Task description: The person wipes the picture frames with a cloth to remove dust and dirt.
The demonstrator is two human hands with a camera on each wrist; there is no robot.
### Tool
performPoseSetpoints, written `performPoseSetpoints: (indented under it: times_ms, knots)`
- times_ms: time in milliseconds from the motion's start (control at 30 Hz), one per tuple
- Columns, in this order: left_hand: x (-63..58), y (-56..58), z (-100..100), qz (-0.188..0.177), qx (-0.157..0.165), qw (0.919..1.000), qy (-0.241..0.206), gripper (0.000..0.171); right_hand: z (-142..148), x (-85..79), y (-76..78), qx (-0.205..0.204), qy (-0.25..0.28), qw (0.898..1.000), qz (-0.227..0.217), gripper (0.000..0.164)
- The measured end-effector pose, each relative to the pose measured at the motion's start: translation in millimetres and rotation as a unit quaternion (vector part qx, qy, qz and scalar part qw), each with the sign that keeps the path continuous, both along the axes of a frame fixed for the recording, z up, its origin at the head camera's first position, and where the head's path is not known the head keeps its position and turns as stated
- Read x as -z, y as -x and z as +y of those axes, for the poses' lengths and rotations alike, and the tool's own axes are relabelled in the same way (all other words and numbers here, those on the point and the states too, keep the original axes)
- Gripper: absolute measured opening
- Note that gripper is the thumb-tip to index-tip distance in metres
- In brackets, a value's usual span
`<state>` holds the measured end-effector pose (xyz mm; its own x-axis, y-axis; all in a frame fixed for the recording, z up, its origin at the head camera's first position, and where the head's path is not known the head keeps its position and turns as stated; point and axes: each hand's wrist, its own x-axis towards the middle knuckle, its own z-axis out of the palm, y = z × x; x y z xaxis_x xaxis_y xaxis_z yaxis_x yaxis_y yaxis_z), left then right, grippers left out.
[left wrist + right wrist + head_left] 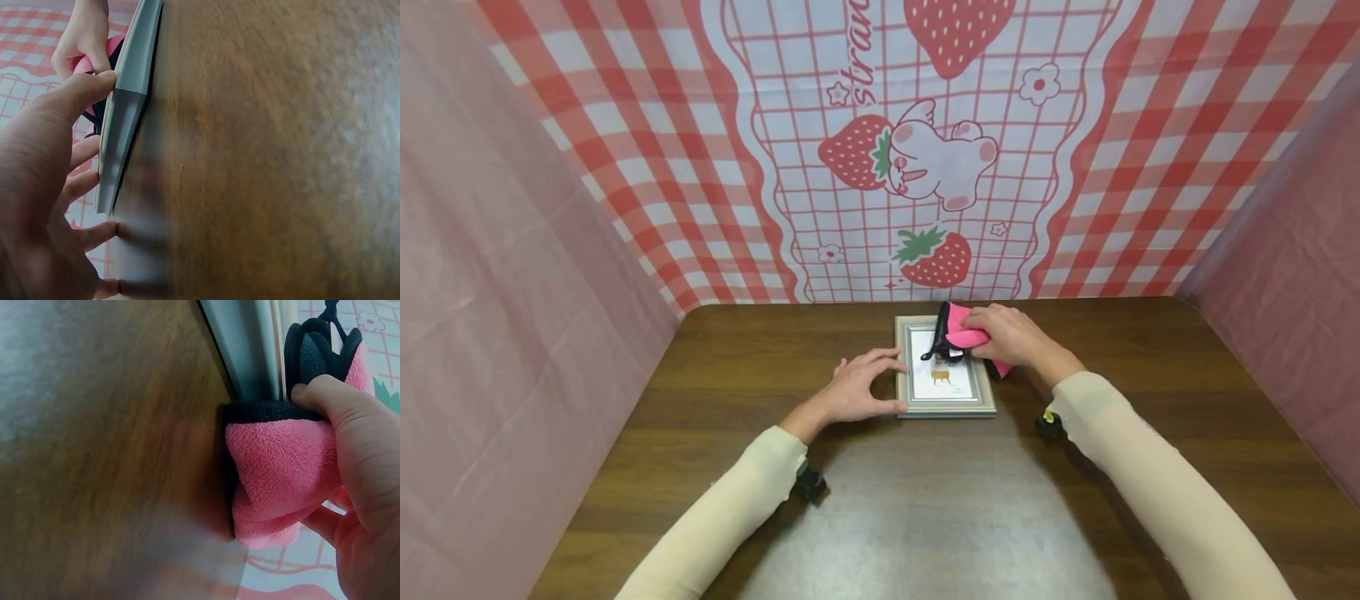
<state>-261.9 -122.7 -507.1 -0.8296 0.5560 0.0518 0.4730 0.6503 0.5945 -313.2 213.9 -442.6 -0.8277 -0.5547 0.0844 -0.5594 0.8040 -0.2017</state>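
A picture frame (946,412) lies flat on the wooden table, its pale border around a white picture with a small brown stool-like drawing. My left hand (859,388) touches its left side with spread fingers. In the left wrist view the thumb (94,87) rests at the frame's near corner, and the lower fingertips reach down beside it. With my right hand (1011,337) I grip a bunched pink cloth (281,469) with black edging and a loop. The cloth lies over the frame's upper right part, hiding some of the picture, and hangs past the right edge.
The brown table (760,358) runs back to a red-and-white checked cloth backdrop (715,167) with strawberry prints. Pink fabric walls (512,292) stand on both sides. A dark wrist camera (809,482) sits under the left sleeve, another (1049,425) by the right.
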Motion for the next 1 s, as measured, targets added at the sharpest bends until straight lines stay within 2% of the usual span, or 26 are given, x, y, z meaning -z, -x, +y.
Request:
performPoseSetpoints:
  times_ms: [167,400,867,1000]
  knots:
    - [-1.2,-1.6,-0.8,-0.006,0.001,1.0000,-0.004,0.066,2.3,1.1,-10.0,-0.024,0.004,1.000,0.013,0.042]
    - [-0.2,-0.1,-0.9,0.007,0.000,1.0000,-0.006,0.067,2.7,-1.0,-28.5,-0.044,0.010,0.999,0.024,0.040]
    - [4.1,2.2,0.5,0.011,-0.008,0.9999,-0.004,0.066,7.3,1.1,-64.8,-0.062,0.011,0.997,0.049,0.039]
    - [7.0,2.9,0.2,0.014,-0.005,0.9999,0.001,0.066,6.9,-1.1,-76.2,-0.065,0.007,0.997,0.041,0.040]
